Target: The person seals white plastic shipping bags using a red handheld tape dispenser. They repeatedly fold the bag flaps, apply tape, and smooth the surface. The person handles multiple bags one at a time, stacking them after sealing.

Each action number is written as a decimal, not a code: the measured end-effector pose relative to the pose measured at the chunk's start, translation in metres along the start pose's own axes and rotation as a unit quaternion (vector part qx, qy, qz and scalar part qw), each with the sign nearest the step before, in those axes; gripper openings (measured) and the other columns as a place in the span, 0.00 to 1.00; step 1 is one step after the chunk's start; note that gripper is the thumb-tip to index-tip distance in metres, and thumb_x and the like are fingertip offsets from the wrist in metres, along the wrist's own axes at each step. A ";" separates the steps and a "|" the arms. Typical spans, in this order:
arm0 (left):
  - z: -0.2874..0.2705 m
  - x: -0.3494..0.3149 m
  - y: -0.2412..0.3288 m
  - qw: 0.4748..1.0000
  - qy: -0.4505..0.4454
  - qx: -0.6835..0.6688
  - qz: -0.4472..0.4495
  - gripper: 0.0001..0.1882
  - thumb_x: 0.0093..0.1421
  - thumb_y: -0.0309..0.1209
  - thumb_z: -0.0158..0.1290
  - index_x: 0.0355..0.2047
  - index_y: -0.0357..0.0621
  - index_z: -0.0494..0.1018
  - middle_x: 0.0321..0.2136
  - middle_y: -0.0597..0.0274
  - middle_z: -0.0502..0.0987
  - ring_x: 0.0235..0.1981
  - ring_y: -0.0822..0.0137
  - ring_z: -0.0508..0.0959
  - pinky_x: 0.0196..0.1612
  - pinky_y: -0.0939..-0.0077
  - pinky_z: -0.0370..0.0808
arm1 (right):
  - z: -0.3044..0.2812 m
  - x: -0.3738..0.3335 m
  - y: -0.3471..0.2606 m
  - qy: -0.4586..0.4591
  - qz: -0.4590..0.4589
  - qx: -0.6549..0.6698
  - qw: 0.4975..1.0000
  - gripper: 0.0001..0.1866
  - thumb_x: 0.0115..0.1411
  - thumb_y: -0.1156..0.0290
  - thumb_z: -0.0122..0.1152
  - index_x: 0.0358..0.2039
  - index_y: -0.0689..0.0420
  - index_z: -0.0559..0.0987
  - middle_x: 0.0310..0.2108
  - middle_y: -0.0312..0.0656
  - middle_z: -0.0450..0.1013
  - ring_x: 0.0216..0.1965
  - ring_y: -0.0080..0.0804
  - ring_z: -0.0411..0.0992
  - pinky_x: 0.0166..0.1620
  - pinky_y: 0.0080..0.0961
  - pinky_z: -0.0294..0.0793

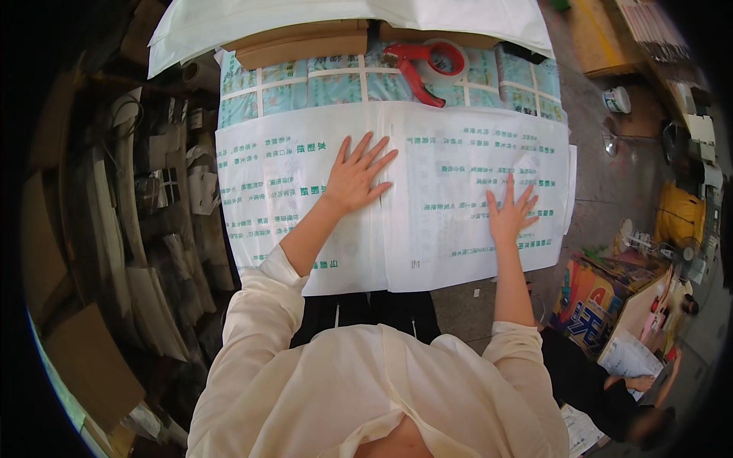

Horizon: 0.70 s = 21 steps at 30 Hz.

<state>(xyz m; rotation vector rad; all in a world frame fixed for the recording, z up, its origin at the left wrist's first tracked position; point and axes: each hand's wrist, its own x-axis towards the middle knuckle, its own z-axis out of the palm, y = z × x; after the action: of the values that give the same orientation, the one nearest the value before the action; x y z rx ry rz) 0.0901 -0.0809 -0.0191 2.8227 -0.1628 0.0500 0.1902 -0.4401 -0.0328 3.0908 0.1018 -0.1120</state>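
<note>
White printed sheets point(450, 244) with green lettering lie spread in front of me, meeting or folding along a line near the middle. My left hand point(359, 175) rests flat on them just left of that line, fingers spread. Farther right, my right hand point(510, 210) also lies on the sheets with its fingers apart. Neither hand holds anything. Beyond the sheets are wrapped bluish-green packs point(282, 88) bound with white straps. A red tape dispenser point(416, 72) with a roll of tape sits on top of these packs.
Brown cardboard boxes point(301, 46) and a white cover point(343, 14) stand at the far side. Stacked flat boards and paper point(145, 229) line the left. To the right are a colourful carton point(588, 305), a yellow bundle point(679, 214), a white tub point(616, 100) and another person's dark sleeve point(569, 366).
</note>
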 end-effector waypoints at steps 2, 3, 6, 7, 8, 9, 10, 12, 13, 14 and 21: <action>-0.001 0.000 0.001 1.000 -0.005 -0.002 -0.004 0.34 0.59 0.51 0.48 0.65 0.64 0.58 0.68 0.68 0.53 0.69 0.58 0.49 0.68 0.46 0.42 | -0.014 0.013 -0.018 0.079 -0.045 0.078 0.993 0.36 0.58 0.44 0.57 0.64 0.42 0.62 0.67 0.56 0.45 0.68 0.62 0.39 0.61 0.71 0.36; -0.001 0.000 0.000 1.000 -0.004 -0.004 -0.005 0.34 0.59 0.51 0.48 0.65 0.64 0.58 0.68 0.68 0.53 0.69 0.57 0.49 0.68 0.46 0.42 | -0.021 0.023 -0.031 0.118 -0.070 0.118 0.984 0.36 0.58 0.47 0.59 0.63 0.46 0.64 0.66 0.56 0.49 0.68 0.60 0.43 0.62 0.67 0.39; -0.003 -0.001 -0.002 1.000 -0.002 -0.009 -0.007 0.33 0.59 0.51 0.48 0.65 0.64 0.58 0.67 0.68 0.54 0.69 0.57 0.50 0.68 0.46 0.42 | -0.062 0.068 -0.093 0.168 -0.193 0.258 0.932 0.27 0.55 0.59 0.65 0.53 0.56 0.72 0.54 0.50 0.65 0.57 0.49 0.61 0.59 0.46 0.57; -0.004 0.000 -0.002 1.000 -0.002 -0.010 -0.007 0.33 0.60 0.52 0.47 0.65 0.64 0.58 0.67 0.68 0.54 0.69 0.58 0.50 0.68 0.46 0.42 | -0.072 0.084 -0.114 0.165 -0.232 0.275 0.919 0.25 0.54 0.61 0.66 0.50 0.58 0.74 0.51 0.49 0.68 0.53 0.47 0.65 0.57 0.41 0.61; -0.004 0.000 -0.002 1.000 -0.003 -0.010 -0.008 0.33 0.60 0.52 0.46 0.65 0.64 0.58 0.67 0.68 0.54 0.69 0.58 0.50 0.68 0.46 0.41 | -0.083 0.098 -0.138 0.151 -0.251 0.276 0.916 0.24 0.54 0.61 0.66 0.49 0.59 0.74 0.49 0.48 0.69 0.52 0.46 0.66 0.56 0.40 0.63; -0.003 0.000 -0.002 1.000 -0.005 -0.014 -0.008 0.33 0.60 0.52 0.46 0.65 0.64 0.58 0.67 0.68 0.54 0.69 0.58 0.50 0.68 0.46 0.41 | -0.089 0.110 -0.160 0.137 -0.269 0.278 0.912 0.24 0.54 0.61 0.66 0.48 0.60 0.74 0.48 0.48 0.70 0.51 0.45 0.67 0.55 0.39 0.64; -0.003 0.002 -0.001 1.000 -0.005 -0.018 -0.006 0.33 0.60 0.53 0.46 0.65 0.64 0.58 0.67 0.68 0.53 0.69 0.58 0.49 0.68 0.46 0.41 | -0.086 0.125 -0.179 0.141 -0.259 0.280 0.914 0.25 0.54 0.60 0.66 0.47 0.62 0.75 0.47 0.50 0.71 0.51 0.48 0.67 0.54 0.40 0.65; -0.004 0.001 -0.002 1.000 -0.010 -0.023 -0.008 0.33 0.60 0.53 0.46 0.65 0.64 0.58 0.67 0.68 0.53 0.69 0.58 0.49 0.68 0.46 0.40 | -0.079 0.143 -0.214 0.130 -0.241 0.231 0.934 0.28 0.53 0.55 0.66 0.46 0.65 0.75 0.46 0.53 0.71 0.49 0.51 0.68 0.54 0.42 0.64; -0.004 0.002 -0.002 1.000 -0.011 -0.026 -0.008 0.33 0.60 0.53 0.46 0.65 0.64 0.58 0.67 0.68 0.53 0.69 0.58 0.49 0.68 0.46 0.40 | -0.077 0.150 -0.229 0.118 -0.230 0.175 0.950 0.30 0.52 0.52 0.66 0.45 0.66 0.75 0.45 0.54 0.72 0.49 0.52 0.68 0.55 0.43 0.63; -0.005 0.002 -0.002 0.999 -0.013 -0.028 -0.011 0.33 0.60 0.53 0.45 0.65 0.64 0.58 0.67 0.68 0.53 0.69 0.58 0.49 0.68 0.46 0.40 | -0.074 0.156 -0.242 0.106 -0.220 0.120 0.962 0.32 0.51 0.49 0.66 0.45 0.67 0.75 0.45 0.55 0.72 0.49 0.52 0.68 0.56 0.43 0.63; -0.006 0.002 -0.005 0.998 0.000 -0.063 -0.016 0.33 0.60 0.52 0.47 0.65 0.64 0.58 0.67 0.68 0.54 0.69 0.58 0.49 0.68 0.45 0.40 | -0.048 0.177 -0.276 0.030 -0.176 0.042 0.983 0.34 0.50 0.44 0.63 0.39 0.68 0.74 0.39 0.51 0.76 0.48 0.42 0.71 0.60 0.48 0.53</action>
<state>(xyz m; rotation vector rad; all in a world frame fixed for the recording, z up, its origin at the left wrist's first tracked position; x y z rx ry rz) 0.0927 -0.0740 -0.0148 2.6985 -0.1159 0.0317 0.3513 -0.1516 -0.0101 3.1248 0.6614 -0.0342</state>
